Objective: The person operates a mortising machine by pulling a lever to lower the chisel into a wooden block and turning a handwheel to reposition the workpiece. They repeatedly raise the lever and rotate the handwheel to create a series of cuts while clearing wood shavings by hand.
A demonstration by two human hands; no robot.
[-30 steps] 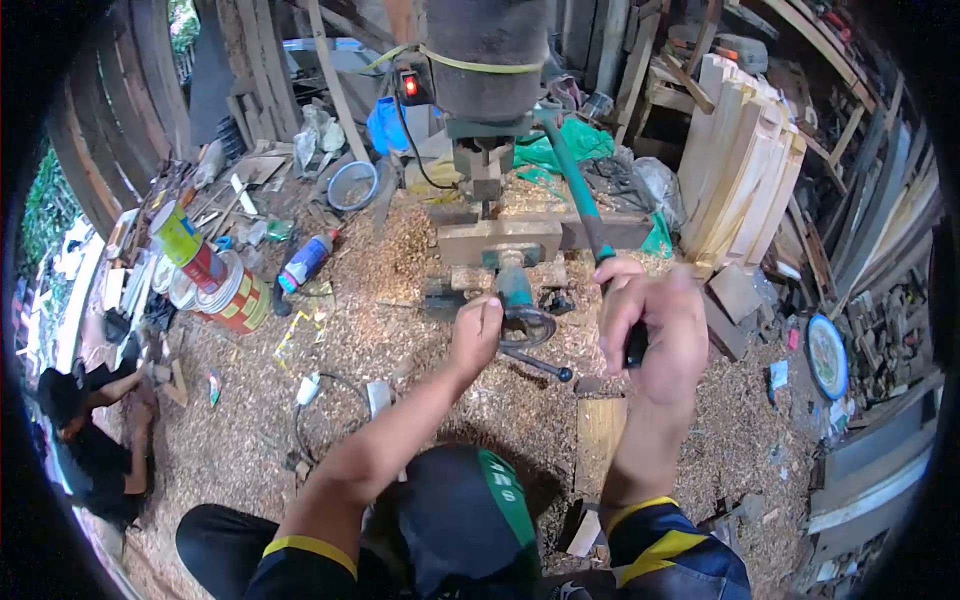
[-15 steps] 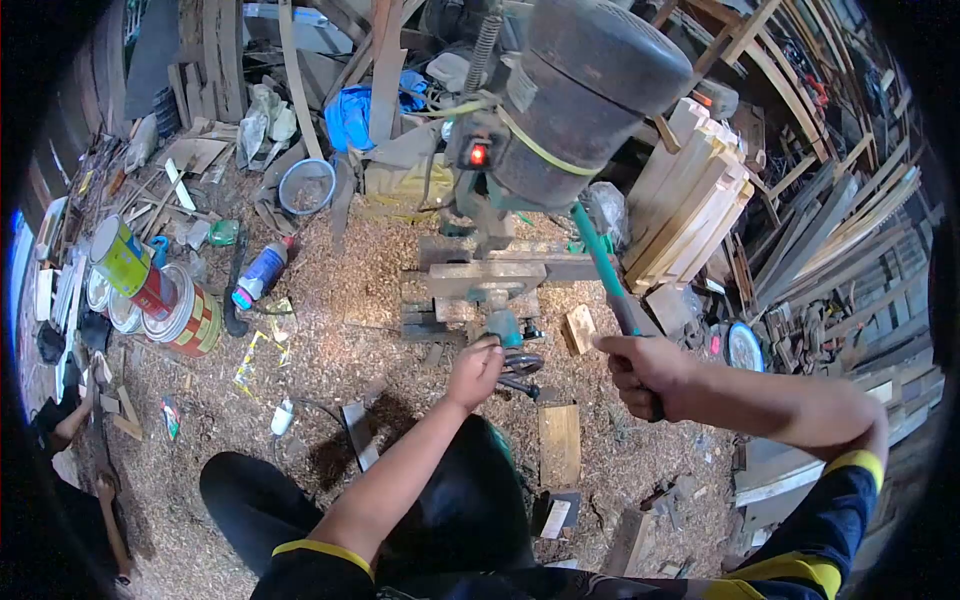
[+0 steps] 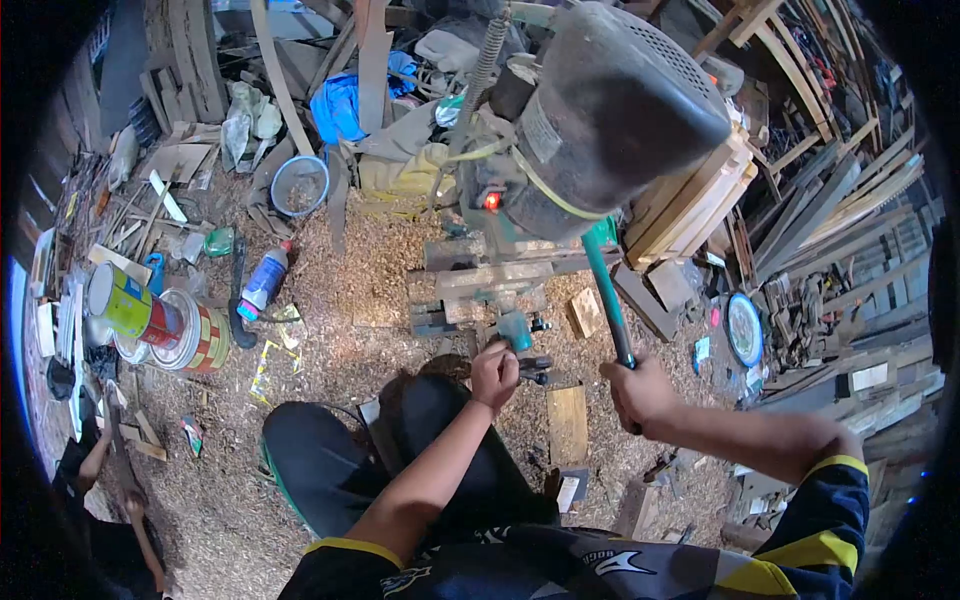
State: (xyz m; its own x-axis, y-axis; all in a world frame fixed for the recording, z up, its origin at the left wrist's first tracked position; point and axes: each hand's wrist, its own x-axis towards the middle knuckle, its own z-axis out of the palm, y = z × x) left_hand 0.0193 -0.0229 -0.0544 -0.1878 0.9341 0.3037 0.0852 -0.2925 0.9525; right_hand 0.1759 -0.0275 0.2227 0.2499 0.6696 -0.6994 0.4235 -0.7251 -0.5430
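A large dark motor [image 3: 620,110] heads an upright machine, perhaps a drill press, in front of me. My right hand [image 3: 643,397] is closed round the black grip of its long teal lever [image 3: 605,290], which slants up to the machine. My left hand [image 3: 494,377] is closed just below a teal metal part [image 3: 515,330] at the near side of the machine's clamp; what its fingers hold is hidden. A wooden board [image 3: 495,280] lies across the work table under the motor. The tool below the motor is blurred. Beside my left hand is a dark handwheel [image 3: 535,368].
A red switch light [image 3: 491,201] glows on the machine. Wood shavings cover the floor. Cut timbers [image 3: 690,210] stand at right, paint buckets [image 3: 205,335] and a blue bottle [image 3: 265,278] at left. Another person's hand [image 3: 133,508] rests at a long dark piece at far left.
The motor head sits lower and nearer in view, and the lever's grip has dropped slightly with my right hand. My knees have shifted. My left hand remains by the clamp. The view has shifted a little.
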